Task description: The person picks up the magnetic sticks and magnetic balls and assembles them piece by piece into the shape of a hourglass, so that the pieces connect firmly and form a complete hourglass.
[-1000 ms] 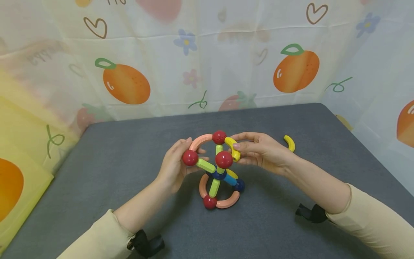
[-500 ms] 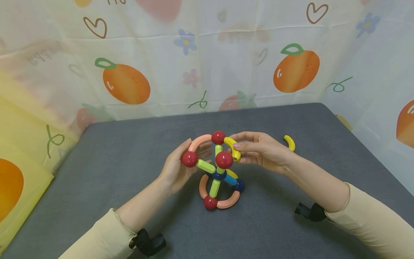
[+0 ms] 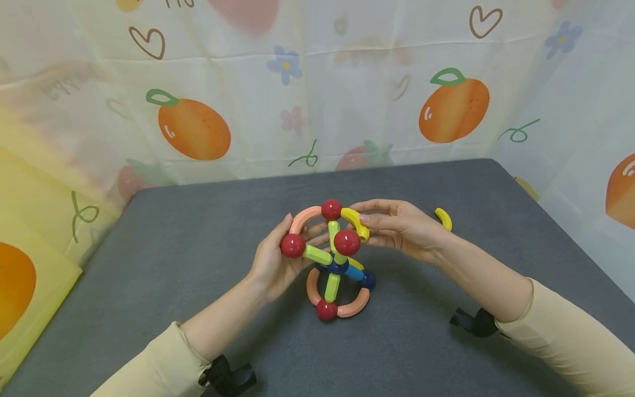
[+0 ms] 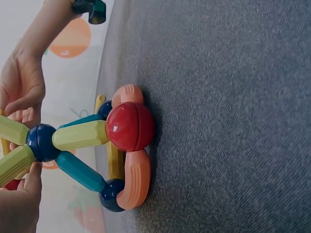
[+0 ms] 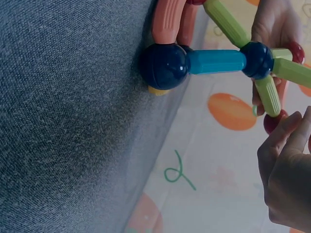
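A magnetic ball-and-stick model stands between both hands, with a dark blue ball (image 3: pixel 338 266) at its centre and straight green sticks (image 3: pixel 318 255) leading to red balls. Its lower ring of salmon curved sticks (image 3: pixel 353 304) touches the table. My left hand (image 3: pixel 270 263) holds the upper left part, thumb beside a salmon curved stick (image 3: pixel 303 217) and fingers behind it, near a red ball (image 3: pixel 293 246). With thumb and fingers, my right hand (image 3: pixel 404 229) pinches a yellow curved stick (image 3: pixel 356 223), whose upper end meets the top red ball (image 3: pixel 331 209). Its lower end stands free.
Another yellow curved stick (image 3: pixel 444 219) lies on the grey table (image 3: pixel 198 237), behind the right forearm. A fruit-print curtain (image 3: pixel 347 110) closes off the back and sides. Black straps with devices (image 3: pixel 476 322) hang at both sleeves.
The model's top has shifted slightly left, and its front red ball slightly right. My left fingers have spread farther behind the salmon stick. The right hand still pinches the yellow curved stick.
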`<action>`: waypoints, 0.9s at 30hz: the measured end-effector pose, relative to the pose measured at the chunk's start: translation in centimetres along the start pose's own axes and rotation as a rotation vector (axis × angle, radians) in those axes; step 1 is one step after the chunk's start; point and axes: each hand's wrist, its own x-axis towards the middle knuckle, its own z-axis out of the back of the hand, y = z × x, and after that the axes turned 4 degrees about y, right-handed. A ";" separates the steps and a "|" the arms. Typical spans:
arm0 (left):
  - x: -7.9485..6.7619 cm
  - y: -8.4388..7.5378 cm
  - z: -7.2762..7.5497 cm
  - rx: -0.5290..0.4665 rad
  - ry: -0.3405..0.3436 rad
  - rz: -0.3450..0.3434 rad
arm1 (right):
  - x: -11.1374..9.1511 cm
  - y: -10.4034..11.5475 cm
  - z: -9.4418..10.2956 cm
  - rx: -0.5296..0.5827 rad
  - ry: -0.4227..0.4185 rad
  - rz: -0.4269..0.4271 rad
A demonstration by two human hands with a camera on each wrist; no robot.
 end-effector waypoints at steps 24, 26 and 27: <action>-0.1 0.4 -0.4 0.025 -0.069 -0.031 | -1.0 -0.9 0.1 0.126 0.001 0.074; -0.2 0.4 -0.4 0.026 -0.069 -0.033 | -1.1 -1.0 0.1 0.116 0.006 0.084; -0.2 0.4 -0.4 0.029 -0.069 -0.035 | -1.1 -1.0 0.1 0.107 0.004 0.086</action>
